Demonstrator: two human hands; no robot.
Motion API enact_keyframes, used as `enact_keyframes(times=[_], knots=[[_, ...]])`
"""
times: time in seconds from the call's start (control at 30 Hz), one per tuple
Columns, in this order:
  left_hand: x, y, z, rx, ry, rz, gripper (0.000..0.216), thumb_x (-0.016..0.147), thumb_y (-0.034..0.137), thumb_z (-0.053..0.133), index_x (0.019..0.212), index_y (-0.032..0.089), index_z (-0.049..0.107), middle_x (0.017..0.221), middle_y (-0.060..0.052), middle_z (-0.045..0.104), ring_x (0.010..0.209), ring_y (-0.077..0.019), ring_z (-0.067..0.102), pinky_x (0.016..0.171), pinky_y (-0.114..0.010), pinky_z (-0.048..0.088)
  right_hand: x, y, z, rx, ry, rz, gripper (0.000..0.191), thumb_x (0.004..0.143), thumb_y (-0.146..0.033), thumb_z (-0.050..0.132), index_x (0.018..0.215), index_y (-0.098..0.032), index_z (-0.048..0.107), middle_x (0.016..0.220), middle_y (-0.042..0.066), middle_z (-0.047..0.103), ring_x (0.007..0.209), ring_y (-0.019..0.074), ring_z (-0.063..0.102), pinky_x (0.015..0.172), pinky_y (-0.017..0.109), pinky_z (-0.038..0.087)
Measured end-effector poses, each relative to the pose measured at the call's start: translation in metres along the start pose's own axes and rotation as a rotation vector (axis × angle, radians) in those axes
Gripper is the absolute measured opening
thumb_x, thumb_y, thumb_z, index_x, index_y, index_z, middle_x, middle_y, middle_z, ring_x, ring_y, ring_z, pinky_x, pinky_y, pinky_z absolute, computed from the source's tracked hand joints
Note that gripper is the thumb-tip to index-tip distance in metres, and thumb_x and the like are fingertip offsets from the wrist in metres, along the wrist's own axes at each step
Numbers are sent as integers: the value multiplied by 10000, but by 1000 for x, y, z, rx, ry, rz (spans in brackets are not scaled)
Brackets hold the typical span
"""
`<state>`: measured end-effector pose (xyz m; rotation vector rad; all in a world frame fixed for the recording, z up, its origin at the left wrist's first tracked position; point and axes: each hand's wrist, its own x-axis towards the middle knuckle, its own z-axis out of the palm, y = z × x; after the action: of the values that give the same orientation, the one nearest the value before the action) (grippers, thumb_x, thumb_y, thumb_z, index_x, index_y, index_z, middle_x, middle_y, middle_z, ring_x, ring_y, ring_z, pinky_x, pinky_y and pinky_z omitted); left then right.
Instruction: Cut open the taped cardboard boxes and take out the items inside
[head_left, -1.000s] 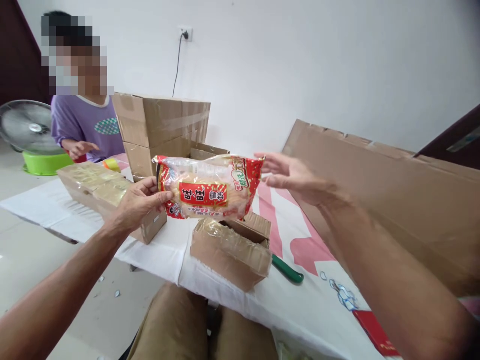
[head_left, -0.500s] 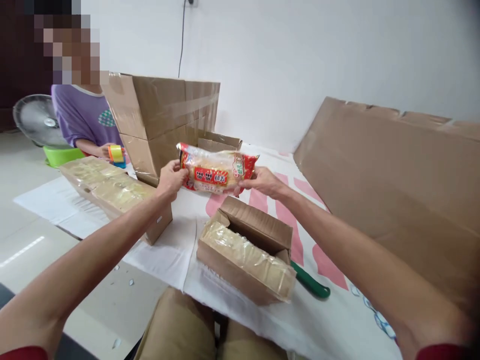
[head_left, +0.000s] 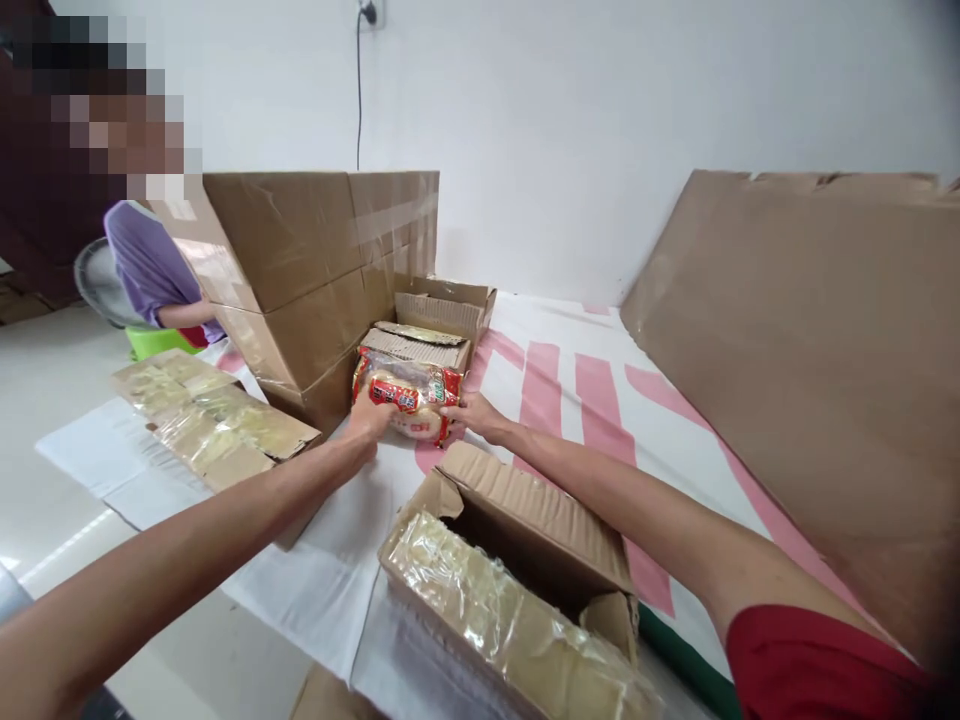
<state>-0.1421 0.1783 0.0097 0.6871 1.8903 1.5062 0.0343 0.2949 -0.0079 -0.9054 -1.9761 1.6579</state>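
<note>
A red and clear snack bag (head_left: 407,395) with red label text sits low over the white sheet (head_left: 330,510), just in front of a small open carton (head_left: 442,310). My left hand (head_left: 370,415) grips its left end and my right hand (head_left: 472,414) grips its right end. Both arms reach far forward. Nearer to me stands an open cardboard box (head_left: 517,560) with tape-covered flaps; its inside looks dark.
Two large stacked cartons (head_left: 300,270) stand behind the bag. A flat taped box (head_left: 202,420) lies at the left. A big cardboard sheet (head_left: 810,340) leans at the right. Another person in a purple shirt (head_left: 150,265) sits at the far left beside a fan.
My right hand came in and took the bag's right end. Both hands then carried the bag forward and down, away from me, to just above the sheet by the small carton.
</note>
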Motion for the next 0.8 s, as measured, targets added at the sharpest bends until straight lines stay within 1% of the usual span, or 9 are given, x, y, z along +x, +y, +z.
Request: enact_keyframes(times=[0.13,0.27,0.33,0.4,0.5,0.57,0.63,0.73,0.8], knots=[[-12,-9,18,24,0,-14,516,546,137,734,1040,210,605,997,-113,737,982,-320,702,770,-399,550,3,0,2,7,-18,-5,392,694,-439,902,915,-171,720,869,54,765,832,215,711,736,339,634],[-32,-6,13,30,-48,-8,536,579,165,708,1104,198,604,1109,-125,733,1071,-316,693,842,-397,559,-35,-12,-32,-40,-5,17,416,666,-455,935,885,-170,725,888,57,776,807,190,698,676,300,598],[-53,-9,-3,23,-99,0,561,583,175,707,1137,210,627,1219,-119,722,1138,-309,682,908,-400,554,-74,-19,-56,-62,15,25,410,707,-491,912,903,-173,743,923,71,785,849,193,711,686,289,581],[-80,-16,-29,2,-175,8,598,580,193,732,1173,226,659,1337,-117,691,1223,-318,657,976,-417,540,-123,-25,-76,-76,34,41,433,748,-541,871,965,-178,776,1005,97,798,918,212,734,724,300,579],[-124,-31,-74,-82,-330,11,576,619,329,823,1173,208,718,1354,-144,697,1331,-358,602,1097,-480,483,-199,-32,-89,-103,79,72,508,783,-636,801,1020,-188,810,1115,130,797,1013,267,736,812,389,593],[-149,-40,-95,-167,-340,15,570,669,465,842,1164,202,739,1370,-154,695,1395,-374,554,1159,-507,433,-242,-34,-84,-124,115,69,577,842,-721,695,1077,-208,820,1146,130,796,1039,286,734,893,445,584],[-167,-48,-101,-242,-297,43,654,683,541,852,1236,220,714,1438,-151,659,1440,-375,514,1175,-513,423,-274,-36,-70,-134,172,2,604,876,-748,636,1122,-226,813,1111,112,804,1040,296,737,935,465,578],[-183,-52,-82,-290,-247,109,760,687,546,880,1342,238,645,1515,-146,603,1470,-350,491,1175,-469,438,-301,-41,-39,-251,301,-237,445,922,-625,670,1160,-267,788,1134,83,801,1099,299,733,975,460,575],[-189,-52,-62,-302,-266,121,760,720,547,867,1364,226,625,1502,-146,614,1437,-336,532,1154,-436,465,-311,-44,-20,-452,278,-418,344,930,-496,716,1201,-289,761,1192,78,791,1135,300,728,999,471,565]])
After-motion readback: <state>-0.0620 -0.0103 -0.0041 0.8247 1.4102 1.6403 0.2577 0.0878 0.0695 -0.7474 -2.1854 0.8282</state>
